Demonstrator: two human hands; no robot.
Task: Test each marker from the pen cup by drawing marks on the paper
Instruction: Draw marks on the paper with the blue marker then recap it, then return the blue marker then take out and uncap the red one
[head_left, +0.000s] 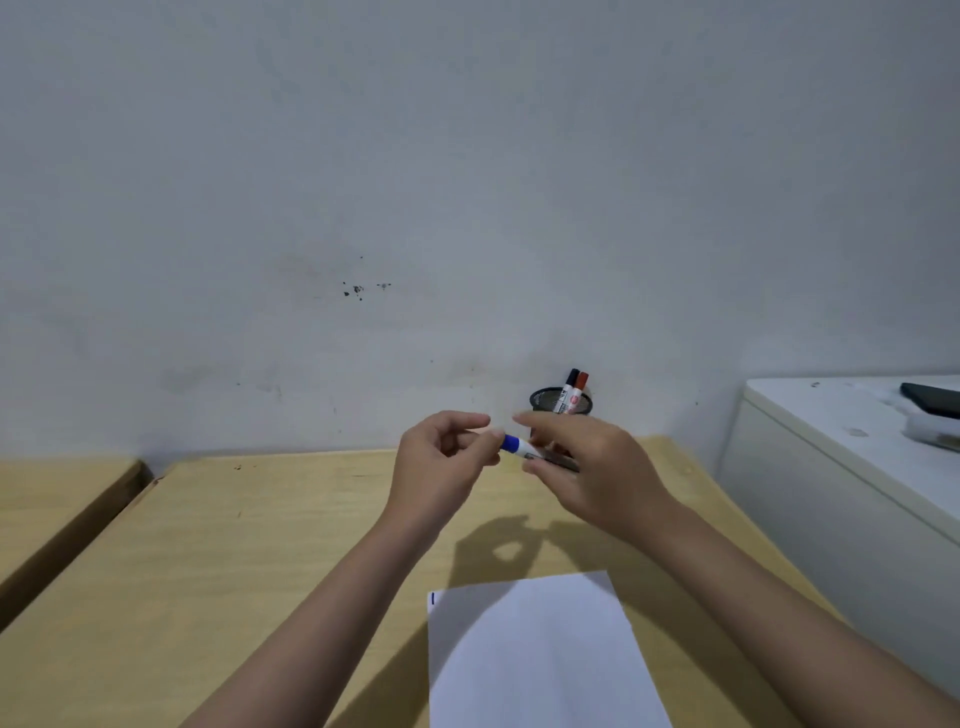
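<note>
Both hands are raised above the wooden table (270, 545) with a blue marker (514, 445) held between them. My left hand (441, 462) pinches the marker's blue cap end. Around the white barrel my right hand (587, 467) is closed. Behind my right hand, by the wall, stands a black mesh pen cup (545, 401) with a black-capped marker (569, 387) and a red-capped marker (581, 389) sticking up. A white sheet of paper (535, 660) lies near me on the table, with one short blue mark (432, 599) at its far left corner.
A white cabinet (841, 467) stands to the right of the table, with a dark flat object (932, 399) on top. A second wooden surface (57, 499) lies at the left, separated by a gap. A pale wall runs behind.
</note>
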